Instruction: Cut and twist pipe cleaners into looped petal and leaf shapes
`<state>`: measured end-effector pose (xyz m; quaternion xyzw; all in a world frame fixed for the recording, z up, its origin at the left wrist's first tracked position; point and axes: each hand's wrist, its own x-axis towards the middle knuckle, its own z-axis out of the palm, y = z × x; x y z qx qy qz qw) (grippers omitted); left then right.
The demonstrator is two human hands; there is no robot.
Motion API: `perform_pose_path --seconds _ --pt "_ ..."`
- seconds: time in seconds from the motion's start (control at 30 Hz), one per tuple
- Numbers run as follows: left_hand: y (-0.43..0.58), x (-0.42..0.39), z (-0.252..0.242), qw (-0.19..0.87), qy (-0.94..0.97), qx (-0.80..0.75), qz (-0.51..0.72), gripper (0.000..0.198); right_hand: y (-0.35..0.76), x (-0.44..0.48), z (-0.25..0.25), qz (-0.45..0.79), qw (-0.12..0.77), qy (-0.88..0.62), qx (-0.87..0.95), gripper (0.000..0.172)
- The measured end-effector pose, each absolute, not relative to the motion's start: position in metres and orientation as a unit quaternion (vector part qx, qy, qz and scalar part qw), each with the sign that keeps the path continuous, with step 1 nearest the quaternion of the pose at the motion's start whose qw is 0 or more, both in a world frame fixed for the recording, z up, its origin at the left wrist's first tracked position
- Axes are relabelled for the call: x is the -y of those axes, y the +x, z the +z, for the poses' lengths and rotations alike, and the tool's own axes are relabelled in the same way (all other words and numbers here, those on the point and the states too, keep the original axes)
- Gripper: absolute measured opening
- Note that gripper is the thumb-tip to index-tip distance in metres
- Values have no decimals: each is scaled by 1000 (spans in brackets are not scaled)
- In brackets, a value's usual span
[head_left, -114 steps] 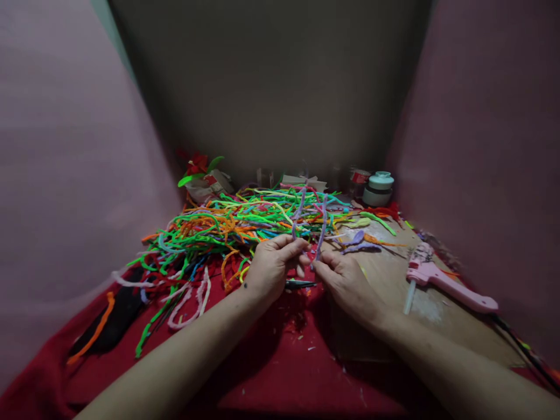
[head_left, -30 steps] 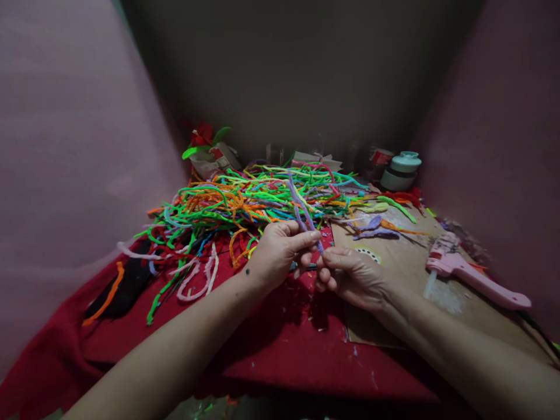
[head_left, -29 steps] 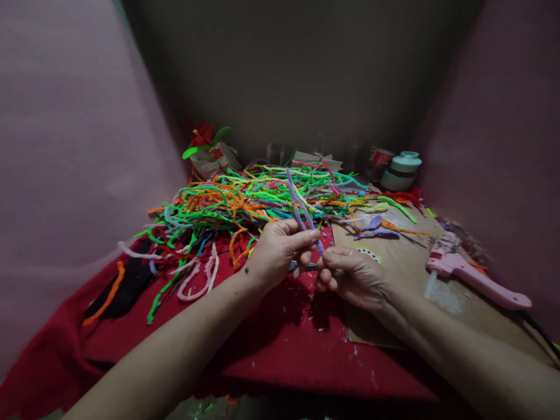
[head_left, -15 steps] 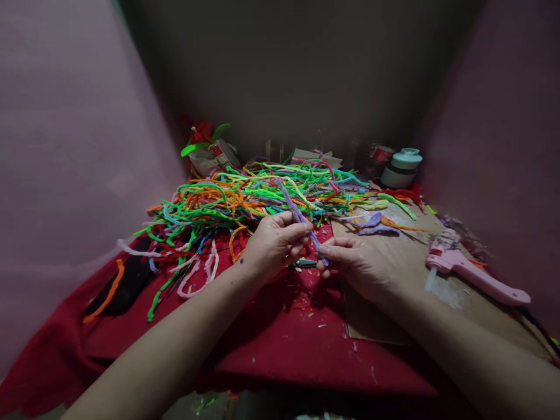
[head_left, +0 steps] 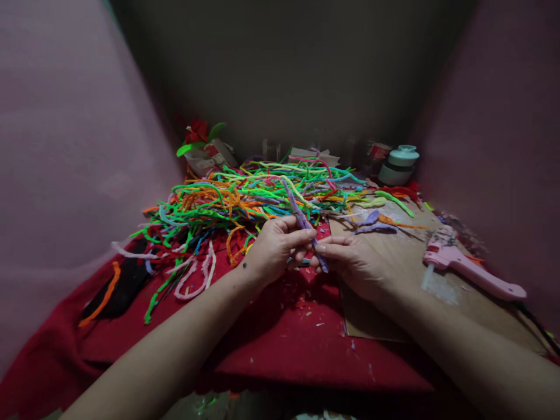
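A purple pipe cleaner, which looks folded or twisted together, slants between my two hands. My left hand pinches it around the middle. Near its lower end the thumb and fingers of my right hand are closed on it, close beside the left fingers. Its upper end points away over a large tangled heap of colourful pipe cleaners. Part of a dark metal tool, perhaps scissors, shows behind my fingers; the rest of it is hidden.
A pink glue gun lies on a brown board at the right. Purple leaf-like pieces rest on the board's far part. A teal-lidded jar stands behind. Small scraps dot the red cloth.
My right hand has come slightly closer to the left one along the purple pipe cleaner. The lower end now sticks out below the right fingers. The whole view has shifted a little.
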<state>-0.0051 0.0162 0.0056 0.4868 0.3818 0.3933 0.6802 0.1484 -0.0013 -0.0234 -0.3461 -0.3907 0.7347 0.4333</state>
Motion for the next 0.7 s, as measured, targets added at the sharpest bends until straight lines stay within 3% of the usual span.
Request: perform_pose_path --seconds 0.7 --pt "-7 -16 5 626 538 -440 353 24 147 0 -25 698 460 -364 411 11"
